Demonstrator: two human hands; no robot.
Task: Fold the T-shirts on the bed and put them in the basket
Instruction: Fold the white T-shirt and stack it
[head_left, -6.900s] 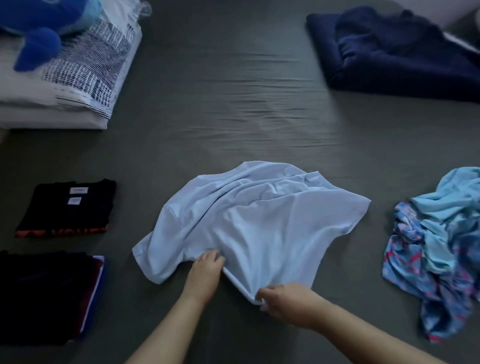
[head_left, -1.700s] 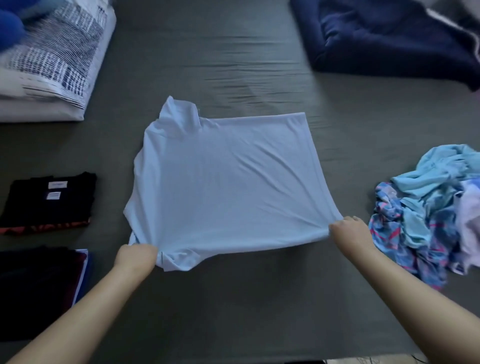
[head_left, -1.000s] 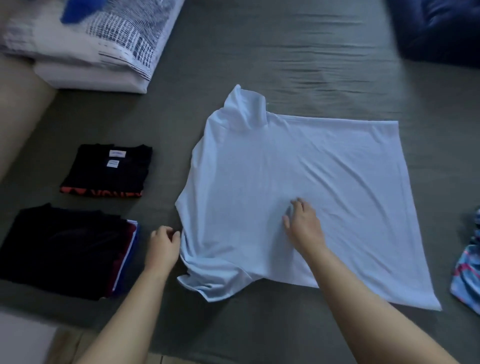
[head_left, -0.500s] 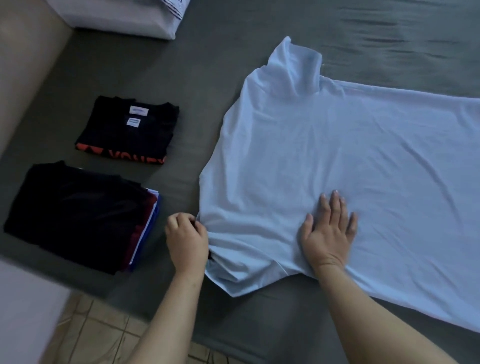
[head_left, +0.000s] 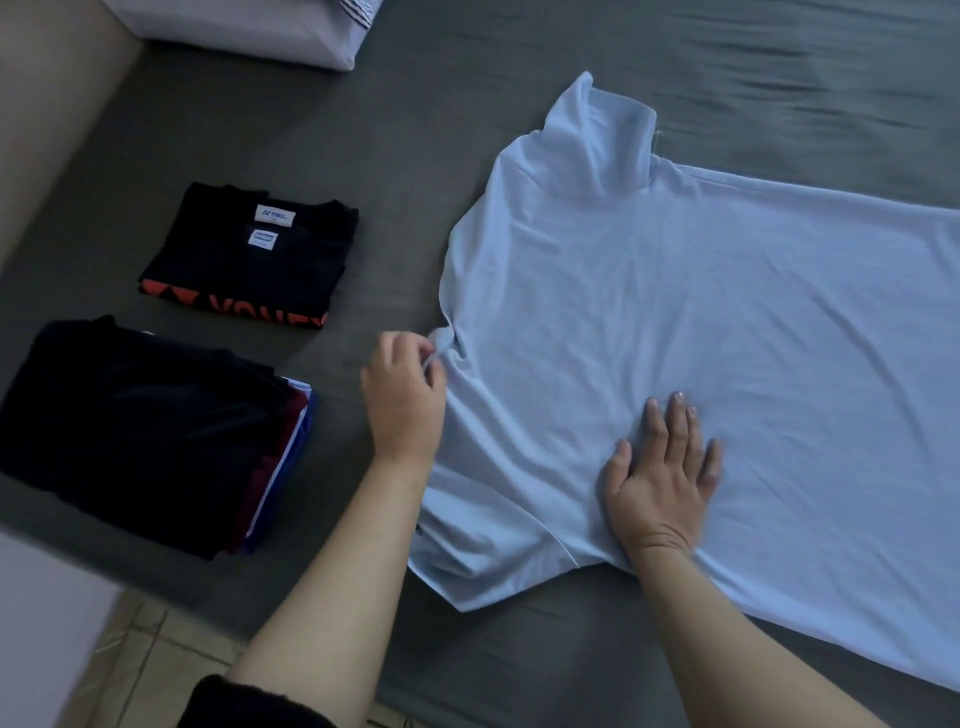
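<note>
A light blue T-shirt (head_left: 701, 322) lies spread flat on the dark grey bed (head_left: 363, 135), its collar end pointing left and one sleeve folded up at the top. My left hand (head_left: 402, 400) pinches the shirt's left edge near the collar. My right hand (head_left: 665, 473) presses flat on the cloth with straight fingers, close to the near sleeve. To the left lie a folded black T-shirt with orange lettering (head_left: 249, 254) and a stack of folded dark shirts (head_left: 145, 431). No basket is in view.
A white pillow (head_left: 249, 26) sits at the top left. The bed's near edge runs along the lower left, with tiled floor (head_left: 156, 654) below it. A beige wall or headboard (head_left: 47, 104) borders the left side.
My left hand moved up along the shirt's left edge and now pinches it near the collar. My right hand stays pressed flat on the cloth. The view barely shifted.
</note>
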